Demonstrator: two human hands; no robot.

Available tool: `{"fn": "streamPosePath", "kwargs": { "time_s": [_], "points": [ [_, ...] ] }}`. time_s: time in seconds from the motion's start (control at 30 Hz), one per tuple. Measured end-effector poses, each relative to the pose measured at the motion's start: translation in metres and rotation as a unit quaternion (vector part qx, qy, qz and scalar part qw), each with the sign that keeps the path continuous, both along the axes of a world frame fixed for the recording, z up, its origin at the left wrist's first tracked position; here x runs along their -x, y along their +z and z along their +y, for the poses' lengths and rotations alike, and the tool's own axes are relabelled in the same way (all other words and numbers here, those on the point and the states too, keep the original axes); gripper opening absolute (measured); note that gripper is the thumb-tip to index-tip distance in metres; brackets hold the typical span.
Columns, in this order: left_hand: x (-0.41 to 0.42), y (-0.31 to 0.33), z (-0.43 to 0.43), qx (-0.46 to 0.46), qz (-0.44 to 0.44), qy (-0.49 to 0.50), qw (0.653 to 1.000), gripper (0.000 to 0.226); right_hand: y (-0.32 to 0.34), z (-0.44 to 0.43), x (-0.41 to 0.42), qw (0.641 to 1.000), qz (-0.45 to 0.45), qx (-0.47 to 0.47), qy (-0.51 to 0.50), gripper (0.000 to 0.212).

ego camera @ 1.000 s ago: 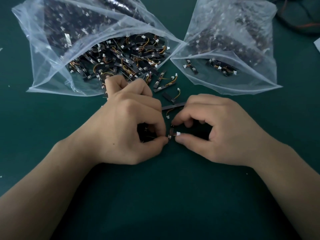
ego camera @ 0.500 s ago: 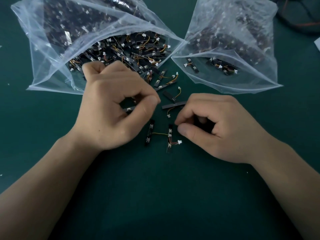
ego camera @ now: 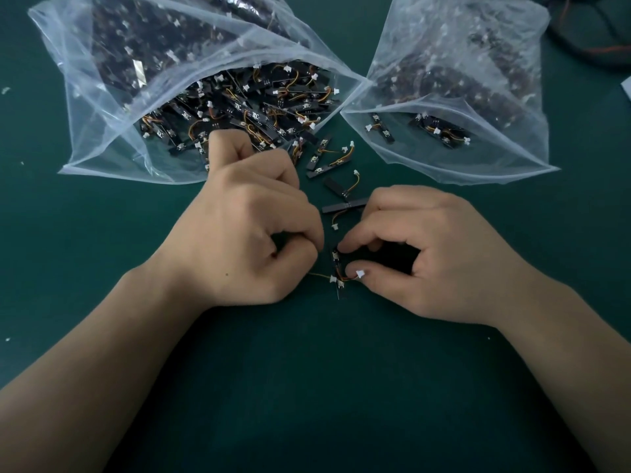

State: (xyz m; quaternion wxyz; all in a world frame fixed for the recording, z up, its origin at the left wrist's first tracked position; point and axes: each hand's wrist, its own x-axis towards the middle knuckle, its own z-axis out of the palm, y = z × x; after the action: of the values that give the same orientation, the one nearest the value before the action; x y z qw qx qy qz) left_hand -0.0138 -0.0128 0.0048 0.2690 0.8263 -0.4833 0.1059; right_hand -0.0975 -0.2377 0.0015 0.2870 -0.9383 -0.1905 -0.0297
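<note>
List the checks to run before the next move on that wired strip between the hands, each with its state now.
1. Right hand grips the black strip: ok, index fingertip and thumb pinch it.
2. Thumb-side connector in sight: ok, it shows at the thumb tip.
3. Yellow-wire connector free: ok, it sits beside the strip with no finger on it.
4. Left hand holds the far end of the yellow wire: cannot tell, curled fingers hide it.
5. Two connectors joined: not ok, they sit on opposite sides of the strip.
</note>
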Motion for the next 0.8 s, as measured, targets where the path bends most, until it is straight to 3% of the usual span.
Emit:
{"fn": "streamPosePath", "kwargs": {
  "time_s": [0.23,0.43,0.57,0.8],
  "points": [
    [-0.0006,0.0047,0.0010,0.019,0.052,-0.014,0.998,0.021,0.0008,-0.0013,-0.0004,1.000,0.016,-0.010,0.007,0.021],
    [0.0019,0.0099,-0.0002,-0.093,0.069,-0.061,0.991,0.047,0.0003,-0.0031,-0.0004,1.000,0.024,-0.017,0.010,0.022],
    [0.0037,0.0095,-0.0005,-0.110,0.078,-0.065,0.989,0.058,-0.0003,-0.0028,0.0001,0.999,0.024,-0.023,0.007,0.021],
    [0.0047,0.0085,-0.0022,-0.111,0.068,-0.060,0.990,0.046,-0.0008,-0.0026,-0.0007,0.999,0.025,-0.032,0.002,0.017]
  ]
}}
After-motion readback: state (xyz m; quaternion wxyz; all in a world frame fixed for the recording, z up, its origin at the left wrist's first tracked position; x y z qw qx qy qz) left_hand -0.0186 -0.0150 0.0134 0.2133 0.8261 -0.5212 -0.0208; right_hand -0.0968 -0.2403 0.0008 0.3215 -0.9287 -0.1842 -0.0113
